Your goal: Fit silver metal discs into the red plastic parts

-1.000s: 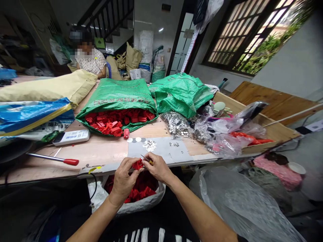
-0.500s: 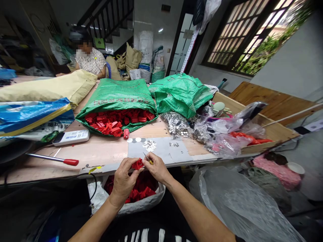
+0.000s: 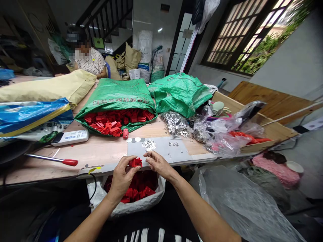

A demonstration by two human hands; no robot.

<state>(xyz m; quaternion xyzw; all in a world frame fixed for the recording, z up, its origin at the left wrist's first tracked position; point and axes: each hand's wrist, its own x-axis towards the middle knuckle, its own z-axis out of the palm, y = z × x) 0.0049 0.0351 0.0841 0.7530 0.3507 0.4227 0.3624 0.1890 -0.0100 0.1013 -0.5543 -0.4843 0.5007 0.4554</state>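
My left hand (image 3: 124,173) pinches a small red plastic part (image 3: 136,162) between thumb and fingers, just above the table's front edge. To its right, my right hand (image 3: 158,164) is closed, with a thin pointed tool mostly hidden in its fingers. The fingertips of that hand are a little apart from the red part. Beyond them, a pile of small silvery pieces (image 3: 149,145) lies on a grey mat (image 3: 164,151), with a few more pieces (image 3: 173,144) to the right. Below my hands, a white sack (image 3: 151,206) holds many red parts (image 3: 136,192).
An open green sack (image 3: 121,94) spills red parts onto the table. Beside it lie a second green sack (image 3: 181,94) and a bag of metal pieces (image 3: 175,123). A red-handled rod (image 3: 69,162) and a white device (image 3: 72,137) lie left. A person (image 3: 89,60) sits across.
My right hand has drawn slightly away from the red part, and its tool has turned mostly out of sight. My left hand still holds the part, now more exposed.
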